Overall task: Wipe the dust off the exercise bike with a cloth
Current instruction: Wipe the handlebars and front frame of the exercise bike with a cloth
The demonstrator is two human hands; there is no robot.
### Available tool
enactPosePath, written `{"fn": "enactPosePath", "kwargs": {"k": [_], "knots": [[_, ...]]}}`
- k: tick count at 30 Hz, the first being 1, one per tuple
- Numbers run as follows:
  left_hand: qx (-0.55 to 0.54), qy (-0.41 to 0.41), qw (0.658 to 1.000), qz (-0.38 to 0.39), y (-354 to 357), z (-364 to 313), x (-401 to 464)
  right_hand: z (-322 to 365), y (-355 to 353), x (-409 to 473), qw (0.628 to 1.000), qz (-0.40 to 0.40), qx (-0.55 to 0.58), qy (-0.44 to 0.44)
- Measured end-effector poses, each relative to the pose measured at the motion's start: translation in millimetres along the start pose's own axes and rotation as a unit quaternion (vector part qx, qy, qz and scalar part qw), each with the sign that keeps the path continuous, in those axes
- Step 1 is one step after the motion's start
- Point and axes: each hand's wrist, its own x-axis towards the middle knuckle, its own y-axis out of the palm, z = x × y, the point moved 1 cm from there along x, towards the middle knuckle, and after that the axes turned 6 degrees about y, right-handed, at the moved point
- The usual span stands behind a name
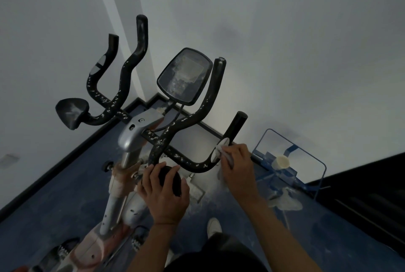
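Now cloth (221,151) under right hand (237,166)

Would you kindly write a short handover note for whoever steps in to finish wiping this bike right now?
Left hand: gripping the black pad at the near end of the handlebars, steadying the bike.
Right hand: holding the cloth against the right handlebar by its grey sensor.
Done: the upright end of that right bar looks clean and black.
Left: white dust still speckles the curved bars, the left handlebars, the left elbow pad and the console screen; the frame below also looks dusty.
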Motion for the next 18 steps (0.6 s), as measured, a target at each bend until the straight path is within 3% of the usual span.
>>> {"fn": "enactPosePath", "kwargs": {"k": [5,12,18], "knots": [[-0.004,0.004,1.0,0.002,1.1,1.6,-0.9,19.1,-7.5,24.1,1.0,-0.013,0.005,0.007],[-0.011,-0.002,1.0,0.006,-0.8,0.1,0.5,24.1,-2.0,17.3,0.988,0.109,-0.091,-0.056],[-0.008,0.0,1.0,0.006,-0.8,0.9,1.1,30.7,-11.3,28.7,0.999,0.041,-0.017,-0.01]]}}
